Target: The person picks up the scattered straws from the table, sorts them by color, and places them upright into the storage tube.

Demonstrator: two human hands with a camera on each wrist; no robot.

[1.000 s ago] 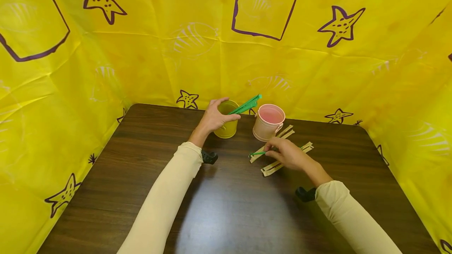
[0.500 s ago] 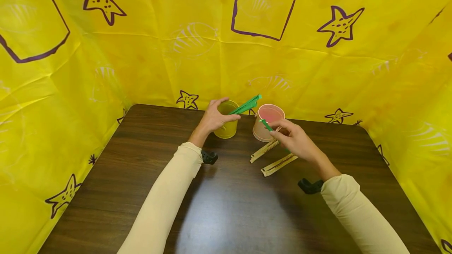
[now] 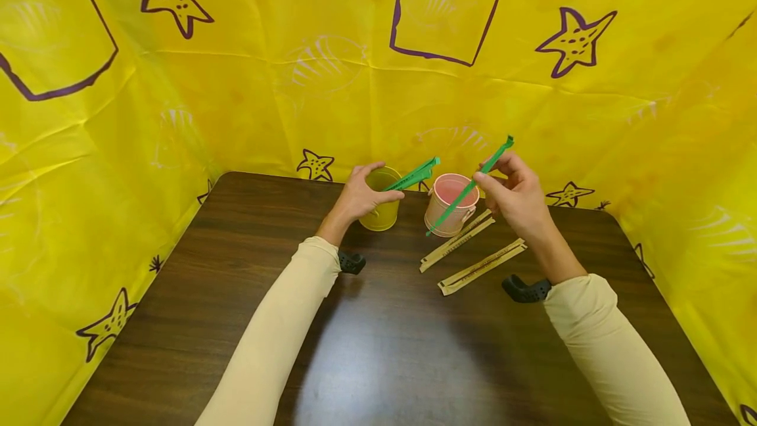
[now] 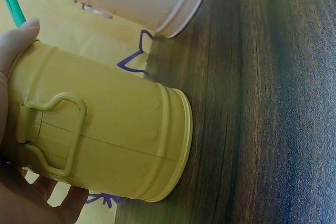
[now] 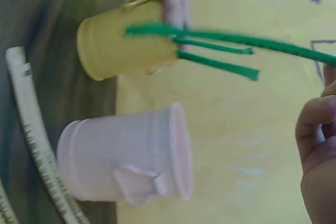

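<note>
My left hand (image 3: 357, 197) grips the small yellow bucket (image 3: 381, 221) round its rim, thumb and fingers on opposite sides. In the left wrist view the yellow bucket (image 4: 115, 124) stands upright on the table, its handle hanging down. A few green wrapped straws (image 3: 415, 176) lean out of it to the right. My right hand (image 3: 522, 199) pinches another green wrapped straw (image 3: 486, 166) near its upper end. That straw slants down to the left, across the front of the pink bucket (image 3: 437, 204) in the head view, and overlaps the yellow bucket (image 5: 100, 51) in the right wrist view.
Tan wrapped straws (image 3: 455, 244) lie in front of the pink bucket, and more tan straws (image 3: 481, 268) lie nearer me. Both buckets stand near the back edge of the dark wooden table (image 3: 236, 294). A yellow patterned cloth (image 3: 248, 110) hangs behind and at the sides.
My right hand has lifted the green straw off the tan ones, moving up and to the right, and the straw now points upward at its far end. The left hand stays on the yellow bucket.
</note>
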